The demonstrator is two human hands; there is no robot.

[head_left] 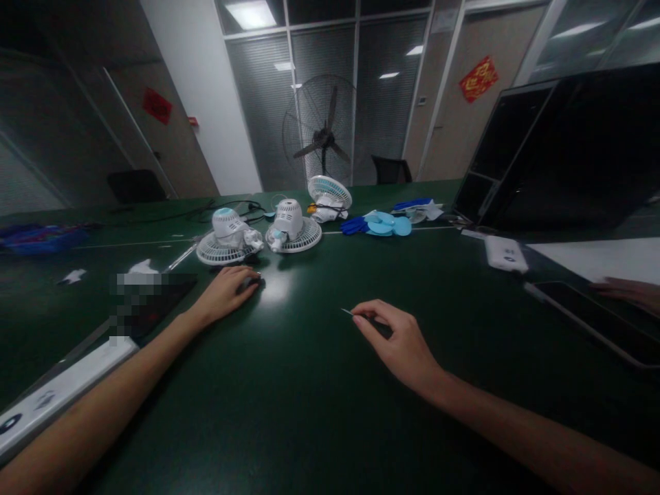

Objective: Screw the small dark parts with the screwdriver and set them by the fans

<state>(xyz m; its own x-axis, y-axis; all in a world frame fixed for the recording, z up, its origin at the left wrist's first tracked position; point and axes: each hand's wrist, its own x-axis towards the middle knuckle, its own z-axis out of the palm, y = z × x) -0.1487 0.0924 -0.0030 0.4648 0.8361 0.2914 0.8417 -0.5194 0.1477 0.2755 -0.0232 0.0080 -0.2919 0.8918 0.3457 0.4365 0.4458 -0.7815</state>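
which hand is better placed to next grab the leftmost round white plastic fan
Probably the left hand: it is just in front of that white plastic fan, though whether its fingertips hold something small is unclear. The right hand is farther away and pinches a thin, pale strip.

Nothing legible from here. Red sheet (478, 78) with gold characters — on door (461, 141) right of standing fan (324, 137), strokes too blurred. Darker red sheet (157, 105), left of fan, unreadable. Dark marks on small white block (499, 253), nearer than fan, rightward — unreadable too.
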